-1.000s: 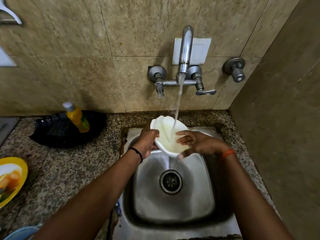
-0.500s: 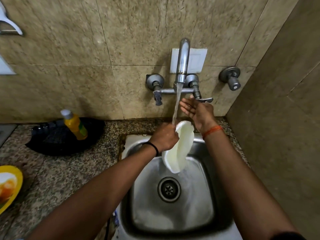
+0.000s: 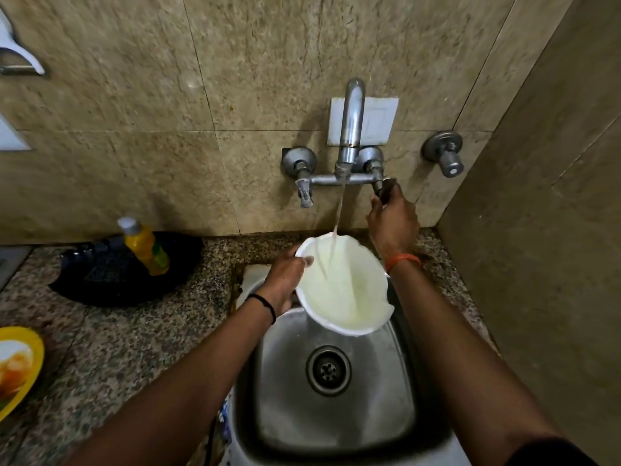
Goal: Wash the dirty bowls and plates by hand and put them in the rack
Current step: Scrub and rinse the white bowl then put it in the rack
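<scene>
The white bowl [image 3: 346, 290] is held tilted over the back of the steel sink [image 3: 336, 408], its inside facing the camera, and a thin stream of water [image 3: 339, 213] from the tap [image 3: 351, 129] runs into it. The left hand [image 3: 285, 280] has its grip closed on the bowl's left rim, thumb over the edge and fingers behind. A black band sits on that wrist. The right hand [image 3: 391, 216] is raised above the bowl's far right edge, its grip closed round the tap's right lever [image 3: 381, 188], which is mostly hidden by the fingers. An orange band circles that wrist. The left lever [image 3: 304, 193] hangs free. A separate round valve [image 3: 445, 156] sits on the wall to the right of the tap. On the speckled worktop [image 3: 117, 331] left of the sink lies a black tray [image 3: 111, 274] with a yellow bottle [image 3: 144, 245] leaning in it. Farther left, at the picture's edge, is a yellow plate [image 3: 18, 368] with food remains on it.
</scene>
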{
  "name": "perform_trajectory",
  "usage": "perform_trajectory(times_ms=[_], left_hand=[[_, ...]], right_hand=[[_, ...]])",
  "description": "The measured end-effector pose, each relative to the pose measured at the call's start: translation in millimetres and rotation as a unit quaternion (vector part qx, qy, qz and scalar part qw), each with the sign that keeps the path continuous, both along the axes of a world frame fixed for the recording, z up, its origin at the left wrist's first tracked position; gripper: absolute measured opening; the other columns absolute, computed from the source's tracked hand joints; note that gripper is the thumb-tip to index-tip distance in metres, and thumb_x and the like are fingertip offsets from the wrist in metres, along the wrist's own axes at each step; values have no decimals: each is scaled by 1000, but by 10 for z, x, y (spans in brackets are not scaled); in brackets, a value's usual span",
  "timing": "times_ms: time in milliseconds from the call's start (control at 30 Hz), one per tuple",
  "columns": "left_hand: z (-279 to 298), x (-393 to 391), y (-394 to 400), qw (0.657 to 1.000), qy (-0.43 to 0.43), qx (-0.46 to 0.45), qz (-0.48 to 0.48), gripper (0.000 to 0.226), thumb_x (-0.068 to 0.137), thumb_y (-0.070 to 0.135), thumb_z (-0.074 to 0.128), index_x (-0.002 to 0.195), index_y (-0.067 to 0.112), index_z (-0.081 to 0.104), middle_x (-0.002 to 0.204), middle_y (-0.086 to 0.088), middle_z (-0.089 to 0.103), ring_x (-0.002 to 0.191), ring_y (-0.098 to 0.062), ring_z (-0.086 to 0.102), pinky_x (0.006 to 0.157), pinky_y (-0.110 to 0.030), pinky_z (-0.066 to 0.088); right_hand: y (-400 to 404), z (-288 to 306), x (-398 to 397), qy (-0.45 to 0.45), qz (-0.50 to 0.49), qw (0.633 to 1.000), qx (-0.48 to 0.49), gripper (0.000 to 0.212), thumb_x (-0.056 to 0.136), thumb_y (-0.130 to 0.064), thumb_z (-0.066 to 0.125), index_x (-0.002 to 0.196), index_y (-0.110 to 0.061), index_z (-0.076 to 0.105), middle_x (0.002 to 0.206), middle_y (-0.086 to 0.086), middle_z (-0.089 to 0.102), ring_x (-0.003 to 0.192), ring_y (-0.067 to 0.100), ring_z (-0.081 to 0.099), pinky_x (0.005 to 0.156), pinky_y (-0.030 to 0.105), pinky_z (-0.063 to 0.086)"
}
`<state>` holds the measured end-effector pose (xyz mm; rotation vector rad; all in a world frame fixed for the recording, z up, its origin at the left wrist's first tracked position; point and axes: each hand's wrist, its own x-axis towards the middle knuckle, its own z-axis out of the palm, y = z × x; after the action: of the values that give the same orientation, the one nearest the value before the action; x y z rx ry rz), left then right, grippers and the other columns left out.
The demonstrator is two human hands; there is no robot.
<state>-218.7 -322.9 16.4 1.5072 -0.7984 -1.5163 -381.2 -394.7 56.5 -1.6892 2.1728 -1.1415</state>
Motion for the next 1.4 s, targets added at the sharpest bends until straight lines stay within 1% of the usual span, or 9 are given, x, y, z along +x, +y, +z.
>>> perform_trajectory(times_ms=[233, 367, 533, 667, 800, 1033, 1100, 1267, 1400], left_hand=[[3, 108, 121, 998, 44, -15, 41, 38, 94, 7, 45, 124, 25, 61, 111, -9, 69, 95, -30, 66, 72, -39, 56], [-5, 279, 222, 993, 85, -6, 81, 38, 90, 8, 46, 122, 21, 61, 112, -14, 68, 100, -37, 64, 82, -49, 53], [10, 527, 446, 974, 200, 5, 104, 31, 86, 7, 43, 108, 8, 65, 96, -18, 70, 85, -35, 65, 81, -44, 52], [33, 725, 599, 981, 181, -15, 72, 39, 85, 0, 43, 119, 6, 61, 105, -17, 68, 91, -34, 63, 82, -38, 54], [56, 863, 724, 987, -139, -73, 15, 33, 87, -11, 46, 113, 4, 59, 92, -8, 59, 64, -8, 54, 46, -13, 41], [-161, 996, 916, 968, -238, -63, -46, 49, 87, 1, 54, 135, 10, 49, 125, -10, 61, 112, -21, 59, 90, -26, 47], [-132, 994, 982, 979, -190, -52, -44, 42, 91, 10, 56, 133, 12, 51, 118, -8, 64, 110, -25, 61, 88, -30, 48], [192, 1159, 984, 973, 216, 43, 75, 53, 93, 54, 44, 114, 6, 54, 116, -19, 64, 105, -39, 62, 95, -49, 48], [381, 1286, 1027, 951, 254, 20, 176, 22, 92, 28, 59, 94, 6, 58, 93, -14, 64, 83, -24, 62, 81, -41, 52]], right_hand=[[196, 5, -168, -87, 124, 982, 116, 60, 92, -37, 59, 144, -23, 34, 125, 3, 61, 113, 25, 59, 95, 34, 46], [697, -115, -201, -331, 209, 872, 293, 50, 89, -38, 64, 134, -20, 51, 114, -7, 65, 108, 18, 59, 84, 33, 50], [1181, -357, -77, -497, 257, 725, 401, 36, 89, -18, 63, 124, -10, 55, 115, 16, 70, 103, 34, 68, 80, 50, 58], [1355, -264, 210, -421, 249, 816, 308, 35, 92, 4, 45, 123, -10, 54, 109, 10, 67, 96, 26, 65, 71, 42, 60], [1452, -284, 350, -61, 271, 953, 122, 49, 88, 3, 45, 134, -12, 46, 124, 15, 60, 109, 30, 58, 88, 38, 49], [1613, -633, 448, 105, 229, 968, 15, 60, 86, 8, 47, 142, -10, 36, 135, 16, 49, 118, 35, 53, 93, 46, 51], [1634, -649, 476, 105, 223, 969, -5, 60, 86, 9, 47, 142, -10, 35, 135, 16, 48, 118, 33, 53, 93, 44, 51], [1726, -542, 730, 119, 262, 956, -62, 63, 80, 15, 42, 138, -10, 42, 132, 14, 50, 116, 30, 53, 92, 39, 49], [1785, -527, 1068, 155, 326, 929, -82, 63, 80, 9, 37, 140, -9, 41, 137, 13, 48, 124, 27, 50, 94, 34, 50]])
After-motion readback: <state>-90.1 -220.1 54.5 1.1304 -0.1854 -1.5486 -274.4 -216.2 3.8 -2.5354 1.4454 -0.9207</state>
